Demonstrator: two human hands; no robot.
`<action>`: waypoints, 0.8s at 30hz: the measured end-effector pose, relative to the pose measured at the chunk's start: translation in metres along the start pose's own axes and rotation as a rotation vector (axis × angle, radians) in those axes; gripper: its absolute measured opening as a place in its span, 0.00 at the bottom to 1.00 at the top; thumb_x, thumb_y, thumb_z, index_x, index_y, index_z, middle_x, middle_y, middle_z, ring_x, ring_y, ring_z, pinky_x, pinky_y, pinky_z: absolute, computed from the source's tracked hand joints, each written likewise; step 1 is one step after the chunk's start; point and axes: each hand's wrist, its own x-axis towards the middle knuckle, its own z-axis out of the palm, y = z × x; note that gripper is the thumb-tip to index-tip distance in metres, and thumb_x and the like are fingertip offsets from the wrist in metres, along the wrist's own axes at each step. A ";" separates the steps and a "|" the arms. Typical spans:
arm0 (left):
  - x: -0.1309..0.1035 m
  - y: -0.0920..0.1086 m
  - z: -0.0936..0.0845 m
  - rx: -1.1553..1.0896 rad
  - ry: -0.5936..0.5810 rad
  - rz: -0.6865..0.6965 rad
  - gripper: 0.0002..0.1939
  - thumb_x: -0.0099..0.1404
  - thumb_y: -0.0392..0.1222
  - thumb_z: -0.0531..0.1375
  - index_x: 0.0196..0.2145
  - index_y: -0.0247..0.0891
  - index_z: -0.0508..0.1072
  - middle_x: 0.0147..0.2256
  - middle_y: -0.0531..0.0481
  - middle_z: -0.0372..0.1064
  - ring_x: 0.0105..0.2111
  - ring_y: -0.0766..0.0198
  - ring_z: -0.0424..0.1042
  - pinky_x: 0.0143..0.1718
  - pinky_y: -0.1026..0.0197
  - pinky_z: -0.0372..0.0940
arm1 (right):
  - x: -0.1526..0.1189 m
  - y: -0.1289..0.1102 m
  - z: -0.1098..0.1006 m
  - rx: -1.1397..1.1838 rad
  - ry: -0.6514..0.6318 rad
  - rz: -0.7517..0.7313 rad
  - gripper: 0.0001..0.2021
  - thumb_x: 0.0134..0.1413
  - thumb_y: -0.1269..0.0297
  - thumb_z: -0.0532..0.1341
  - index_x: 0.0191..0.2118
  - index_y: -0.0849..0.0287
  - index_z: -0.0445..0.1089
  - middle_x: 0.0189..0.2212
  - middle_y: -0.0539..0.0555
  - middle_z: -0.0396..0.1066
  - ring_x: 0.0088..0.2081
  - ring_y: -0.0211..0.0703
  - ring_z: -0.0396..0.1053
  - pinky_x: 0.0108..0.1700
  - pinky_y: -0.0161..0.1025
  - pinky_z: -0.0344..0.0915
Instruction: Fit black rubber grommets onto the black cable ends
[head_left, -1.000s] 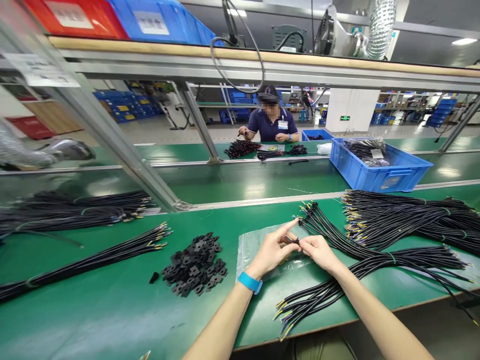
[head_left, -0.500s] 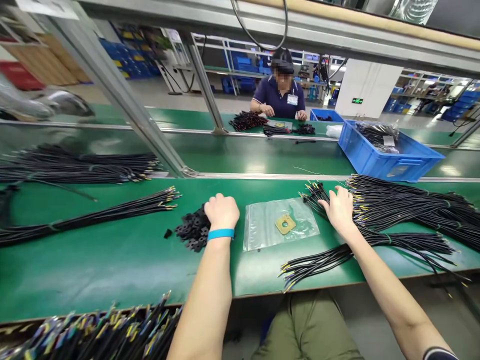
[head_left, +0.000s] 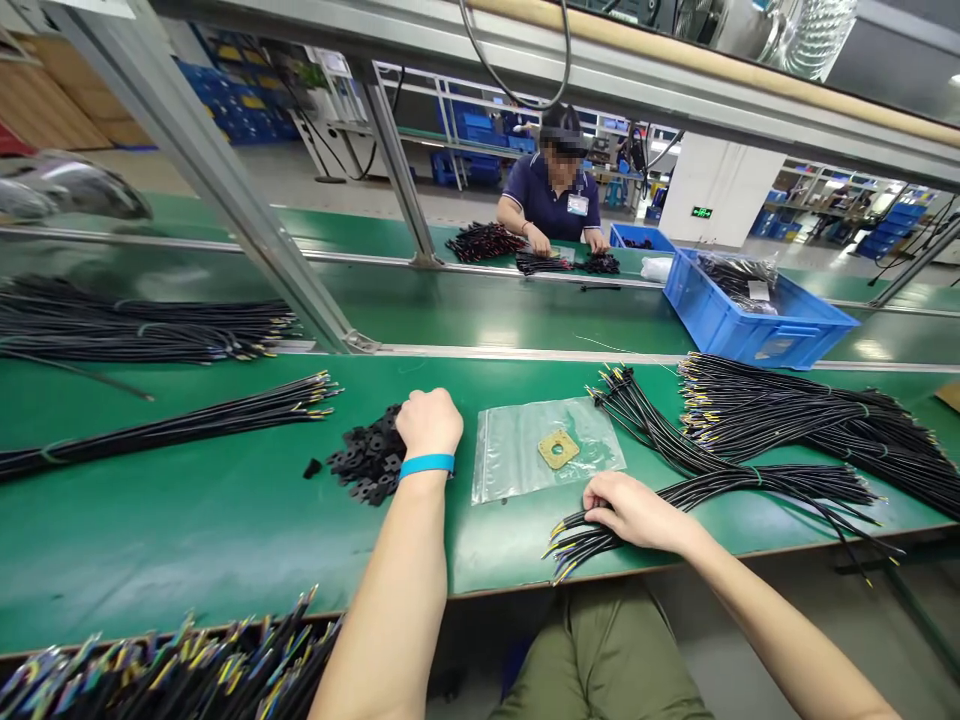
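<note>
My left hand (head_left: 430, 428), a blue band at its wrist, is closed at the right edge of a pile of small flat black parts (head_left: 367, 455). What its fingers hold is hidden. My right hand (head_left: 634, 510) is closed over the front bundle of black cables (head_left: 694, 490), near the stripped ends with coloured wires; its fingertips pinch at a cable there. Between the hands lies a clear zip bag (head_left: 504, 455) with a yellowish square plate (head_left: 557, 450) that has a central hole. Behind my right hand, cables with black pieces (head_left: 624, 385) near their ends fan out.
More black cable bundles lie at right (head_left: 787, 405) and left (head_left: 187, 432). Upright cables (head_left: 172, 670) stand at the front left edge. A blue bin (head_left: 780, 340) stands behind. A metal post (head_left: 217, 190) rises at left. Across the bench a co-worker (head_left: 555, 195) handles similar parts.
My right hand has come from the cables with black pieces towards me, onto the front bundle, and its fingers have closed. My left hand stays by the black parts. The view has shifted slightly.
</note>
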 end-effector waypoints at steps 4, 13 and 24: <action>0.001 0.002 0.005 -0.027 0.033 0.032 0.17 0.63 0.35 0.49 0.41 0.27 0.75 0.43 0.29 0.66 0.41 0.46 0.69 0.38 0.53 0.62 | 0.017 0.016 0.001 0.171 0.277 0.091 0.05 0.62 0.67 0.57 0.39 0.59 0.70 0.29 0.49 0.69 0.30 0.38 0.65 0.34 0.33 0.62; 0.002 0.004 0.007 -0.046 0.053 0.086 0.20 0.63 0.29 0.46 0.46 0.31 0.73 0.44 0.33 0.65 0.40 0.49 0.71 0.36 0.55 0.63 | 0.052 0.040 0.013 -0.265 0.511 0.059 0.10 0.64 0.63 0.58 0.37 0.56 0.77 0.31 0.52 0.71 0.31 0.38 0.68 0.35 0.34 0.59; 0.000 0.003 0.007 0.008 0.047 0.040 0.16 0.64 0.34 0.49 0.41 0.32 0.75 0.41 0.34 0.68 0.42 0.47 0.69 0.37 0.55 0.62 | 0.052 0.035 0.013 -0.700 0.158 -0.046 0.11 0.60 0.76 0.56 0.29 0.61 0.72 0.29 0.55 0.70 0.30 0.42 0.65 0.32 0.39 0.54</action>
